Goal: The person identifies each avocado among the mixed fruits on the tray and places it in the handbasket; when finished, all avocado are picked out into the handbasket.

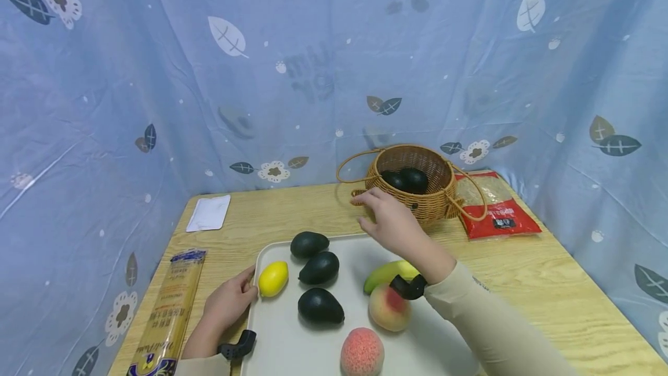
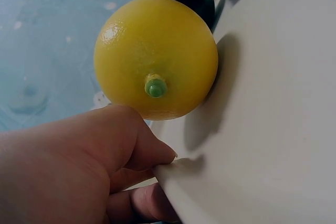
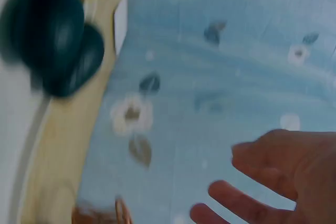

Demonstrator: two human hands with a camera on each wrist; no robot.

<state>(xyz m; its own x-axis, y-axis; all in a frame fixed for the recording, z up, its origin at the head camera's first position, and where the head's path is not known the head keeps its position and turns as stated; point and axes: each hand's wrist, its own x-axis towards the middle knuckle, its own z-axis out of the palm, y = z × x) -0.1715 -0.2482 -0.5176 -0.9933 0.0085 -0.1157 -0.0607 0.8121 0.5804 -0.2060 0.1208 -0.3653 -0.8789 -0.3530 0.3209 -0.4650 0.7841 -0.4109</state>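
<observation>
My left hand (image 1: 228, 302) pinches the left rim of a white tray (image 2: 283, 145), thumb on top and fingers underneath, beside a yellow lemon (image 1: 273, 278). Above the tray's far edge, my right hand (image 1: 388, 217) is held in the air with fingers loosely spread and nothing between them. It is just in front of a wicker basket (image 1: 431, 202) that holds dark avocados (image 1: 414, 180). Three more avocados (image 1: 320, 306) lie on the tray near the lemon. A banana (image 1: 385, 275), a peach (image 1: 388, 312) and a pink textured fruit (image 1: 362, 353) lie to their right, the banana partly hidden by my right arm.
A long pack of pasta (image 1: 169, 312) lies left of the tray, with a white card (image 1: 209, 213) behind it. Right of the basket is a red bag of grain (image 1: 498, 213). A blue patterned curtain (image 1: 292, 74) hangs around the wooden table (image 1: 553, 295).
</observation>
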